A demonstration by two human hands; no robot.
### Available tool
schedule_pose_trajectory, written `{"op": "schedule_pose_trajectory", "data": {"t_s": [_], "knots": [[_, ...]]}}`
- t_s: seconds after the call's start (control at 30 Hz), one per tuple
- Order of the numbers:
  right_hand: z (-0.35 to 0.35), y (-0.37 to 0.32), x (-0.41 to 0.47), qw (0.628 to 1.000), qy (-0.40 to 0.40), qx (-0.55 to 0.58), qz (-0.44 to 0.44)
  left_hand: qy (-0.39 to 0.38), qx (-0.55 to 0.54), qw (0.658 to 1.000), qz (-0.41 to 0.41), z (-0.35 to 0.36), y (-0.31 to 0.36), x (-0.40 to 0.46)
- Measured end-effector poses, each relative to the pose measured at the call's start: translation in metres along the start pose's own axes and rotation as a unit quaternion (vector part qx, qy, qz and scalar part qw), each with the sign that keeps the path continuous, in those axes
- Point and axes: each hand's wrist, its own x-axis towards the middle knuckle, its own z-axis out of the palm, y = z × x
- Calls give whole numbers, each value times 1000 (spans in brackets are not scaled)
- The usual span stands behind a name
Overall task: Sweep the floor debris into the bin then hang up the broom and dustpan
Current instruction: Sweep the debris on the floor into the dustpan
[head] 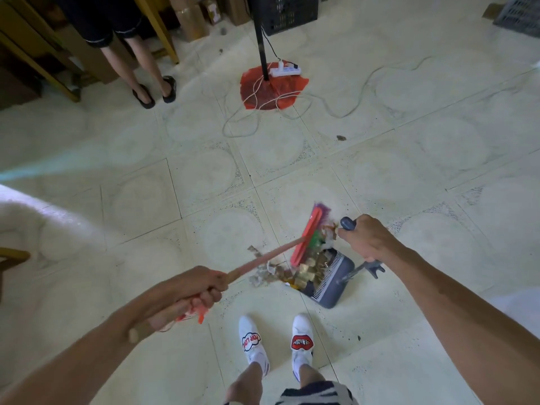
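My left hand [193, 290] grips the wooden handle of a broom [306, 238] whose red head with purple and green bristles rests on the tile floor at the dustpan's mouth. My right hand [366, 239] holds the upright handle of a grey-blue dustpan [334, 283] standing just in front of my feet. A pile of brown and gold paper scraps, the debris [280, 271], lies between the broom head and the dustpan, partly inside the pan. No bin is in view.
A black pole on a red sheet [273, 89] with a white power strip [285, 71] and loose cables stands ahead. Another person's legs [143, 71] are at the upper left by wooden furniture. Black crates [287, 13] sit at the back. A stray scrap [341, 138] lies on the floor.
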Motion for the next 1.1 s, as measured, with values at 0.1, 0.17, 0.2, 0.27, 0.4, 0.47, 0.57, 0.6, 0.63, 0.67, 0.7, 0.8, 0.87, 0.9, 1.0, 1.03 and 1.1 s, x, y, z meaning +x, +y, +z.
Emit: {"op": "schedule_pose_trajectory", "data": {"t_s": [0.1,0.17,0.2,0.27,0.4,0.47,0.57,0.6,0.63,0.67,0.7,0.8,0.87,0.9,1.0,1.03,1.1], "knots": [[1,0,-1,1000,-5,9,-7,31,14,999,13,-27,-13,-31],[0,1,-1,1000,-2,11,-12,68,42,997,23,-34,-24,-45],[0,2,-1,1000,-2,12,-12,88,59,994,25,-35,-29,-48],[-2,4,0,1000,-9,10,-13,126,83,988,25,-33,-38,-46],[-3,3,1,999,-33,-16,-28,187,51,981,5,-17,-54,-19],[0,0,2,998,-37,-24,-37,208,19,978,-11,-3,-61,-2],[9,-4,-1,996,-48,-38,-58,194,-19,981,-1,34,-74,20],[10,-6,-2,996,-53,-43,-60,181,-44,983,-1,49,-77,26],[11,-8,-2,996,-58,-44,-59,167,-65,984,-5,64,-80,31],[11,-9,-3,995,-64,-45,-58,156,-81,984,-11,79,-82,34],[11,-10,-3,995,-68,-44,-58,143,-95,985,-19,92,-82,34],[10,-9,-4,996,-67,-34,-53,86,-141,986,-30,106,-75,28],[8,-10,-5,996,-63,-32,-54,50,-165,985,-34,98,-69,20],[7,-11,-6,996,-60,-36,-58,34,-166,985,-39,92,-64,15],[7,-16,-10,995,-44,-61,-69,26,-84,996,-34,74,-43,-3],[8,-16,-11,995,-37,-67,-67,33,-39,998,-24,68,-35,-9],[10,-14,-12,996,-27,-66,-60,50,45,998,-10,58,-18,-24]]}}
